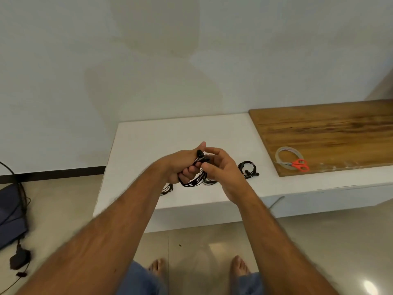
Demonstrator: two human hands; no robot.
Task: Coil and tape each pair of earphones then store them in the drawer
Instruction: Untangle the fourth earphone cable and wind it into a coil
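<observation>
Black earphones hang in loops at the centre of the frame, gathered in the left hand, whose fingers curl round the bunch with the two earbuds poking up beside its thumb. The right hand meets it from the right, thumb and fingertips pinching at the cable just below the buds, so the two hands work close together over the white bench. The coil's long axis seems to run from the buds at upper right down to the hanging loops at lower left, buds pointing up and away. By my reading this pair is coiled but not yet taped. Just right of the hands, a second coiled pair lies on the bench; whether it carries tape is too small to tell. More black cable peeks out below the left wrist. The tape roll and red-handled scissors sit well apart on the wooden board at right. No drawer shows, so storing remains ahead.
</observation>
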